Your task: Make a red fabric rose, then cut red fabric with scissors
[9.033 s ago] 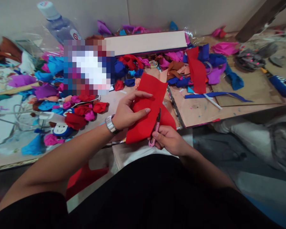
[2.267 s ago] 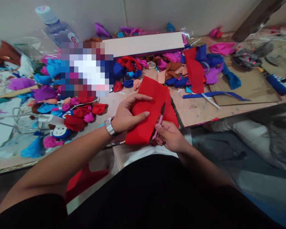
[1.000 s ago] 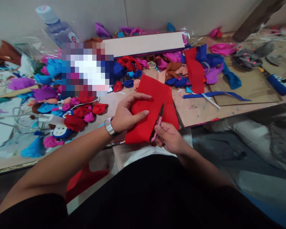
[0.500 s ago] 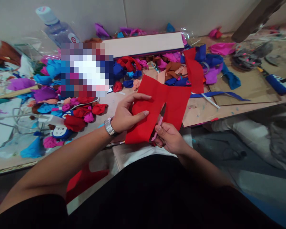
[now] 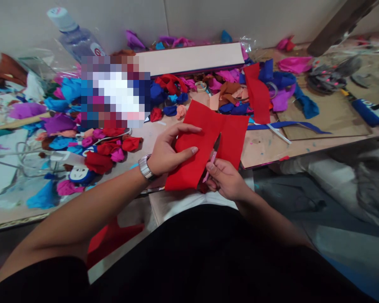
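A sheet of red crepe paper point(image 5: 194, 139) lies across the table's front edge, slit from its near side. My left hand point(image 5: 169, 151) grips its left part, with thumb and index finger on top and the other fingers hidden. In my right hand point(image 5: 225, 176) is a pair of scissors point(image 5: 212, 162) with pink handles. Their dark blades stand in the slit, between the left part of the paper and the right flap point(image 5: 232, 141). Part of the handles is hidden by my fingers.
Crumpled coloured paper pieces point(image 5: 61, 124) cover the table's left and back. A long white box point(image 5: 192, 58) lies behind, near a clear bottle point(image 5: 78, 42). A power strip point(image 5: 80, 173) with cables sits left; a red paper strip point(image 5: 257, 94) and cardboard point(image 5: 322, 113) lie right.
The scissors have moved slightly forward along the slit. The right flap of the red paper has shifted a little to the left. My left hand stays in place.
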Demonstrator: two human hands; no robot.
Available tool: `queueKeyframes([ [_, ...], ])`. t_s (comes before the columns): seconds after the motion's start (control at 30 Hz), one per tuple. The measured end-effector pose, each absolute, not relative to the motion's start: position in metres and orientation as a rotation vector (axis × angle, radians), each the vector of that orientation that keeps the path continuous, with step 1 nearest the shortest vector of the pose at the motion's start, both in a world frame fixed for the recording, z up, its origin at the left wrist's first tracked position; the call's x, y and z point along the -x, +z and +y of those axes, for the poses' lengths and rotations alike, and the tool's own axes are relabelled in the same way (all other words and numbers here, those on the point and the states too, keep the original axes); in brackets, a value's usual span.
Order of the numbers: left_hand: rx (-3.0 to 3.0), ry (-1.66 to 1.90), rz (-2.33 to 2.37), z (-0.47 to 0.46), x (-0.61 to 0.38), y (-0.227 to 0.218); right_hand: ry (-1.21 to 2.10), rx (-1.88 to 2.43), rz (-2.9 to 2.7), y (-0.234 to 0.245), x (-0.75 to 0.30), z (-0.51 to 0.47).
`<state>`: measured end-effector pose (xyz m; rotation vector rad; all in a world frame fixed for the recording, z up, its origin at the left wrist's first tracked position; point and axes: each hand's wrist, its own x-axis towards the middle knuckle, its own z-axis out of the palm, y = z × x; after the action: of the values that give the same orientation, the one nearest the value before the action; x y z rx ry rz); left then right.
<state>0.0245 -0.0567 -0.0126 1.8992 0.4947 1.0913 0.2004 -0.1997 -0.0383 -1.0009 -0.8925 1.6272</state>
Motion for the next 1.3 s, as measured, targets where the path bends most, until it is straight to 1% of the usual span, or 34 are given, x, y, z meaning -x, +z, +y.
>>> queueKeyframes([
  [0.27,-1.886,1.083,0.485,-0.056,-0.025,-0.013,1.553,1.151,-0.994,-0.024,-0.208,-0.2],
  [0.47,-1.857,1.097,0.537,-0.054,-0.026,-0.016,1.319,1.273,-1.191,-0.019,-0.218,-0.206],
  [0.63,-1.82,1.099,0.576,-0.054,-0.026,-0.018,1.413,1.265,-1.081,-0.021,-0.211,-0.211],
  [0.87,-1.868,1.091,0.539,-0.054,-0.025,-0.012,1.373,1.274,-1.087,-0.022,-0.204,-0.209],
  [1.3,-1.833,1.067,0.521,-0.056,-0.026,-0.014,1.486,1.089,-0.884,-0.027,-0.2,-0.21],
])
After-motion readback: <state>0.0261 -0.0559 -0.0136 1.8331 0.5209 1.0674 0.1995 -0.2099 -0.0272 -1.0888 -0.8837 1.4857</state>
